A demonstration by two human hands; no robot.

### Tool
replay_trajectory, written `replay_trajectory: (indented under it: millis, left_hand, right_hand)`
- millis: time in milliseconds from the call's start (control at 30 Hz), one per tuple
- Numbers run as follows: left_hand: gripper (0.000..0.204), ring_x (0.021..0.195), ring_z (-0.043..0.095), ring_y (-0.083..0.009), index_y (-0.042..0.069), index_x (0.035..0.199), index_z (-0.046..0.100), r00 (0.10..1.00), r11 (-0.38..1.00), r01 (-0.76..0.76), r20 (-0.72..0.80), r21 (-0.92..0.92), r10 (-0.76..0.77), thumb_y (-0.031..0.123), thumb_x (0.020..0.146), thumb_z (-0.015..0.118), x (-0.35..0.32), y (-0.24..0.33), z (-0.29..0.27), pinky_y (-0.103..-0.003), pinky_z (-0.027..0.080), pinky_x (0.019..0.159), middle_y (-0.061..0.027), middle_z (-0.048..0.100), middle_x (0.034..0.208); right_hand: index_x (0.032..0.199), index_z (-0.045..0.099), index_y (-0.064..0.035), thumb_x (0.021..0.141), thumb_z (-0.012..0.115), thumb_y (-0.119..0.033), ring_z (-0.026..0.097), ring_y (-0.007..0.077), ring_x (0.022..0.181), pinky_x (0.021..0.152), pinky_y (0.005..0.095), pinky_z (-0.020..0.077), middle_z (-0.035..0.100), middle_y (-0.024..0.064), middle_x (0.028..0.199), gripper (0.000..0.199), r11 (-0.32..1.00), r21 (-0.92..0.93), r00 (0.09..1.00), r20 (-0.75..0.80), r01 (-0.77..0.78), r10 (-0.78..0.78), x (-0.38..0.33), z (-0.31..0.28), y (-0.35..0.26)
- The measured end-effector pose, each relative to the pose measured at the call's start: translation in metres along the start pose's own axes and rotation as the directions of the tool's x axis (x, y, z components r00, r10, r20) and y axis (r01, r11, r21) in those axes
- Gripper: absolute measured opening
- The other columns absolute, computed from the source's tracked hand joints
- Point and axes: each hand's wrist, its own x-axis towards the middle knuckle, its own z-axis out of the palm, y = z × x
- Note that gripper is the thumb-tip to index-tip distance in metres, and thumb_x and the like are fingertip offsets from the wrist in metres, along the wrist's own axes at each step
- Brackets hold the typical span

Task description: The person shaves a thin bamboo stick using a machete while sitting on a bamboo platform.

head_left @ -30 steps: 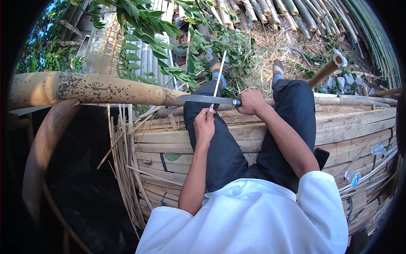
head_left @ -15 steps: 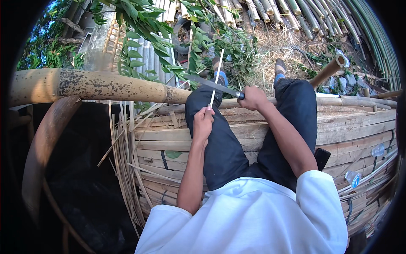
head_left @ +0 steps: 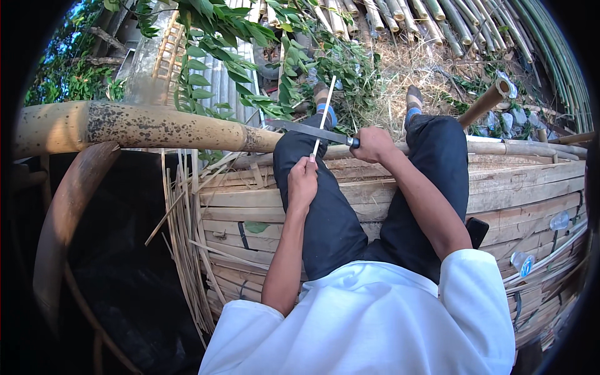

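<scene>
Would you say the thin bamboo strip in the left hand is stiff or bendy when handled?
The bamboo strip is very thin and long, so probably light and springy. It stands straight from the left hand, so it holds its shape. Pressed against the knife, it may flex.

- Outdoor setting in daylight, with sunlit patches on the ground.
- Platform of flat bamboo slats [head_left: 525,187] spanning the lower frame.
- Thick mottled bamboo pole [head_left: 144,128] lying across the left.
- Leafy green branches [head_left: 212,37] overhead.
- Stacked bamboo poles [head_left: 437,15] at top right.
- Dry straw litter [head_left: 400,69] on the ground.
</scene>
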Motion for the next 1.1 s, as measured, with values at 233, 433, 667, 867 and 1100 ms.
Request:
replay_trajectory:
  millis: [233, 433, 667, 867, 1100]
  left_hand:
    - [0.031, 0.054, 0.033, -0.0038, 0.006, 0.075, 0.055, 1.0, 0.998, -0.027, -0.012, 0.048, 0.027, 0.025, 0.099, 0.048, -0.002, 0.0, 0.0, -0.025, 0.025, 0.048, 0.0057, 0.039, 0.058]
    - [0.031, 0.054, 0.034, -0.0042, 0.006, 0.075, 0.055, 1.0, 0.995, -0.029, -0.004, 0.097, 0.029, 0.025, 0.098, 0.049, -0.004, 0.0, -0.001, -0.025, 0.026, 0.048, 0.0055, 0.039, 0.058]
    - [0.031, 0.054, 0.035, -0.0044, 0.005, 0.075, 0.055, 0.997, 0.984, -0.074, -0.001, 0.161, 0.075, 0.025, 0.098, 0.048, -0.001, -0.006, 0.001, -0.025, 0.027, 0.048, 0.005, 0.04, 0.058]
    - [0.031, 0.053, 0.033, -0.0039, 0.006, 0.075, 0.054, 1.0, 0.998, -0.026, 0.003, 0.064, 0.026, 0.024, 0.099, 0.048, -0.004, -0.001, -0.001, -0.025, 0.025, 0.048, 0.0053, 0.039, 0.058]
    - [0.031, 0.053, 0.033, -0.0037, 0.005, 0.074, 0.054, 0.999, 0.999, -0.031, -0.014, 0.011, 0.031, 0.024, 0.099, 0.049, -0.004, -0.007, -0.004, -0.025, 0.025, 0.048, 0.0052, 0.04, 0.058]
  right_hand:
    - [0.081, 0.071, -0.0034, 0.072, 0.058, -0.03, 0.067, 0.0379, 0.082, 0.078, 0.0449, 0.0541, 0.068, 0.0224, 0.085, 0.031, 0.994, 0.053, 0.994, -0.038, -0.096, 0.098, 0.009, 0.006, 0.011]
    - [0.086, 0.07, 0.0012, 0.073, 0.059, -0.029, 0.067, 0.0386, 0.087, 0.081, 0.0459, 0.0528, 0.068, 0.0244, 0.089, 0.034, 0.969, 0.123, 0.975, -0.036, -0.215, 0.221, 0.017, 0.008, 0.026]
    - [0.084, 0.069, 0.0011, 0.074, 0.059, -0.03, 0.066, 0.039, 0.089, 0.083, 0.0471, 0.0514, 0.067, 0.0251, 0.091, 0.034, 0.918, 0.277, 0.94, -0.108, -0.285, 0.324, 0.016, 0.007, 0.029]
    - [0.087, 0.07, -0.002, 0.075, 0.059, -0.032, 0.066, 0.0399, 0.089, 0.083, 0.0472, 0.0519, 0.067, 0.0259, 0.091, 0.034, 0.976, 0.153, 0.984, -0.057, -0.158, 0.168, 0.014, 0.001, 0.021]
    - [0.086, 0.069, 0.001, 0.073, 0.059, -0.029, 0.066, 0.0412, 0.088, 0.082, 0.0474, 0.0515, 0.066, 0.0272, 0.092, 0.034, 0.98, 0.164, 0.992, -0.031, -0.114, 0.121, 0.014, -0.008, 0.024]
